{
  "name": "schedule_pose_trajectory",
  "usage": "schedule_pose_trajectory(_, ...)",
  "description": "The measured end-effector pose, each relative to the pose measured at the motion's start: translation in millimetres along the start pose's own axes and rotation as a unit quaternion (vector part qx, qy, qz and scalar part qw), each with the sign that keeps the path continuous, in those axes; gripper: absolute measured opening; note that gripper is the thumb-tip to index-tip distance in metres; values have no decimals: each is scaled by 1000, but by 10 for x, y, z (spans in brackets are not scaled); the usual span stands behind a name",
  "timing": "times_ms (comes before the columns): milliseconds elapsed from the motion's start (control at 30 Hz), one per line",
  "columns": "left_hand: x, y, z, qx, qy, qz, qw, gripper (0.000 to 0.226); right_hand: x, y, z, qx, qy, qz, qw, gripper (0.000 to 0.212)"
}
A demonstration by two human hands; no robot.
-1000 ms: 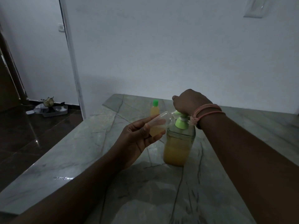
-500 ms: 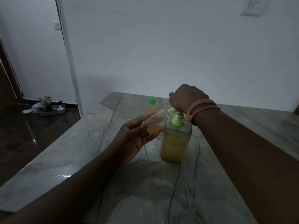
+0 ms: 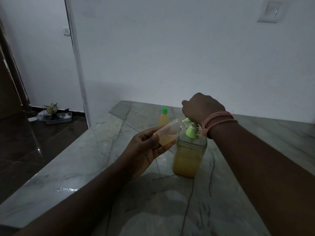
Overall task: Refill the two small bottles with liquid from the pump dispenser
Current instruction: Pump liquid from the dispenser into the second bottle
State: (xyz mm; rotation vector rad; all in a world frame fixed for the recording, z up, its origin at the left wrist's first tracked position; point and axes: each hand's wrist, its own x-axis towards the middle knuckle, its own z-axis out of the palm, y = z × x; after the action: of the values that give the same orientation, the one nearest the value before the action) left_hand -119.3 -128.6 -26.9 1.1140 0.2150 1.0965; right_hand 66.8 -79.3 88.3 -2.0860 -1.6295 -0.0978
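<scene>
marble, grey with dark veins, makes up the countertop seen from the head camera. on it stands the pump dispenser, a clear bottle mostly full of yellow liquid with a light green pump head. the right hand sits on top of that pump head with its fingers curled down over it; pink bands circle the wrist. the left hand holds the open small bottle between thumb and curled fingers, tilted so that its mouth points at the pump's spout, just beside it; whether they touch i cannot tell. a little yellow liquid lies in its lower part. the capped small bottle, yellow inside with a green cap, stands upright on the marble behind the dispenser, near the white wall. off to the left, on the dark glossy floor, a low tray of unclear objects rests by the doorway.
</scene>
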Motion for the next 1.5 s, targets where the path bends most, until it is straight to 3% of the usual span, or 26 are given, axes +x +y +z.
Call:
schedule_pose_trajectory(100,8,11,-35,-16,7,-5,1000,57,14,7,87,64,-35,38,997,34)
schedule_pose_trajectory(400,-9,6,-16,6,39,-22,999,73,5,-34,7,14,-57,7,998,28)
schedule_pose_trajectory(633,-6,-1,-90,3,23,-29,999,64,3,-15,38,25,-95,10,995,28)
schedule_pose_trajectory(900,-9,5,-44,2,25,-28,999,67,19,-30,5,32,-37,5,999,45)
schedule_pose_trajectory(1067,-5,0,-88,6,27,-30,999,67,36,-13,91,58,-73,32,995,35)
schedule_pose_trajectory(1267,-11,-1,-53,12,21,-28,999,67,-26,-50,-12,1,-43,-4,999,27)
schedule_pose_trajectory(1367,5,-18,-68,12,22,-26,999,68,-3,-32,8,25,-23,4,999,30)
schedule_pose_trajectory(1500,14,-22,-110,6,14,-25,1000,64,46,10,109,51,-74,25,996,32)
